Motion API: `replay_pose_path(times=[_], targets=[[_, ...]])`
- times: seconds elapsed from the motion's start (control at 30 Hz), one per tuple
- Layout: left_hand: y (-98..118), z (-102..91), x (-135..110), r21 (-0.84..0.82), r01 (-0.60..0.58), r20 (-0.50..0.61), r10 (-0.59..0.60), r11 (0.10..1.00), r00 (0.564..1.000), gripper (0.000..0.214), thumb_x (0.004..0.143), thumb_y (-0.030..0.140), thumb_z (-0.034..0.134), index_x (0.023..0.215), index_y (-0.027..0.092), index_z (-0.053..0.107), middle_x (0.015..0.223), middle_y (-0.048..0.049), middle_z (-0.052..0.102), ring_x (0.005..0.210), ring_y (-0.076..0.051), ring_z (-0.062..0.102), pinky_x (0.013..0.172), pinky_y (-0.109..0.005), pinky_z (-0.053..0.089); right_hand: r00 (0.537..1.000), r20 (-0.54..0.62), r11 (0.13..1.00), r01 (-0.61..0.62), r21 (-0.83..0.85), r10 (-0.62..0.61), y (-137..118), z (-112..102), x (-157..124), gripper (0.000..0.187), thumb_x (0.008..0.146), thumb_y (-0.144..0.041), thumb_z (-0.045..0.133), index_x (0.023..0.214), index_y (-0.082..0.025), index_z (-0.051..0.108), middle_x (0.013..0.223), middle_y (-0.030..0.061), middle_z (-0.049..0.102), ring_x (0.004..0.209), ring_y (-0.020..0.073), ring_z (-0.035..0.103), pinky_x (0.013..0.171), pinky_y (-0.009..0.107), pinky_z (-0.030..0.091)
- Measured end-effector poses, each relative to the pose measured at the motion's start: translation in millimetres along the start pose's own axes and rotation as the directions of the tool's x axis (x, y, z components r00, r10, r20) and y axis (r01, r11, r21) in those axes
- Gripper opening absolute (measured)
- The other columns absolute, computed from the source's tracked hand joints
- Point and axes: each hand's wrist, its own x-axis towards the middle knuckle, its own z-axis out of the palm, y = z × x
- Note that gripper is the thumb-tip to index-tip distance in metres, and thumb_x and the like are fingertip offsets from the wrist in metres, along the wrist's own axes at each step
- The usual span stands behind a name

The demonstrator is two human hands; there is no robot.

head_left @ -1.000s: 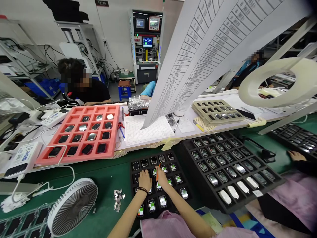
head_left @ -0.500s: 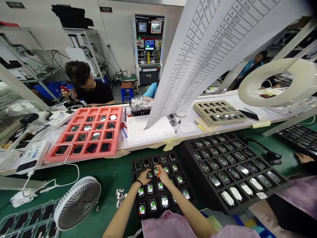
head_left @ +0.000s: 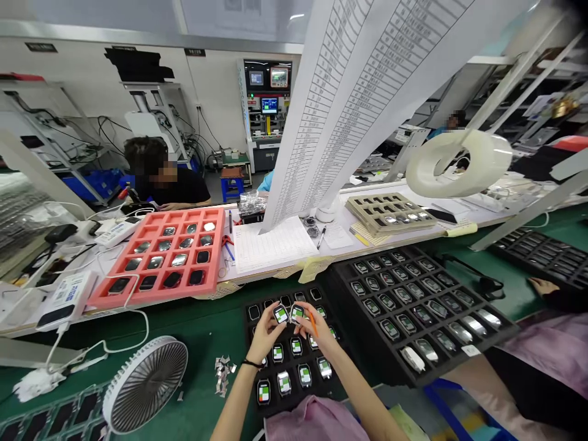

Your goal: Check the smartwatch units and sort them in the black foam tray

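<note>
Left hand (head_left: 263, 338) pinching a watch (head_left: 280, 314), right hand (head_left: 321, 334) gripping a second watch (head_left: 297, 313) plus an orange stick (head_left: 313, 323), both seemingly tilted up for an easy view!

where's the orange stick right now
In the head view, the orange stick is in the right hand, just right of the watch that hand holds.

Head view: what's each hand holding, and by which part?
Left hand: a lit smartwatch, by its outer edge. Right hand: a second smartwatch, also by its edge, plus a slim orange tool along the fingers.
</note>
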Motion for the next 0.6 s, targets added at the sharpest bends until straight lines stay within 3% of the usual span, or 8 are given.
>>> replay_pose_path(times=[0.13, 0.3, 0.4, 0.6], targets=[[35.8, 4.1, -16.4, -0.091, -0.043, -0.047, 0.039, 0.995, 0.998, 0.052, 0.078, 0.047, 0.06, 0.122, 0.022, 0.05, 0.119, -0.0104, 0.059, 0.076, -0.015, 0.063, 0.071, -0.031, 0.054, 1.0, 0.026, 1.0, 0.013, -0.01, -0.013, -23.7, 8.8, -18.7, 0.046, 0.07, -0.042, 0.073, 0.108, -0.022, 0.058, 0.089, 0.0024, 0.06, 0.054, 0.0129, 0.062, 0.041, 0.022, 0.037], [67.3, 7.1, -37.2, -0.108, -0.058, -0.108, 0.047, 0.992, 0.993, 0.044, 0.082, 0.052, 0.054, 0.109, 0.018, 0.06, 0.098, -0.008, 0.066, 0.072, -0.016, 0.061, 0.063, -0.028, 0.053, 0.998, 0.01, 0.994, 0.065, -0.087, -0.064, -49.2, 20.3, -42.5, 0.036, 0.079, -0.05, 0.063, 0.098, -0.019, 0.061, 0.068, -0.0021, 0.055, 0.044, 0.0116, 0.057, 0.036, 0.022, 0.031], [77.3, 9.4, -48.8, -0.11, -0.075, -0.132, 0.06, 0.991, 0.989, 0.045, 0.082, 0.053, 0.054, 0.109, 0.018, 0.06, 0.089, -0.0052, 0.065, 0.066, -0.014, 0.057, 0.057, -0.025, 0.051, 0.995, 0.045, 0.993, 0.094, -0.078, -0.09, -61.4, 25.6, -55.6, 0.034, 0.085, -0.049, 0.055, 0.102, -0.02, 0.06, 0.069, -0.0009, 0.056, 0.05, 0.0134, 0.06, 0.039, 0.022, 0.035], [83.5, 10.0, -67.7, -0.127, -0.113, -0.156, 0.092, 0.986, 0.983, 0.046, 0.081, 0.052, 0.056, 0.114, 0.019, 0.058, 0.093, -0.0056, 0.063, 0.064, -0.012, 0.055, 0.055, -0.024, 0.051, 0.986, 0.153, 0.992, 0.077, -0.099, -0.061, -71.9, 31.3, -70.2, 0.038, 0.079, -0.044, 0.065, 0.111, -0.025, 0.056, 0.095, 0.0038, 0.06, 0.059, 0.0141, 0.062, 0.043, 0.024, 0.04]])
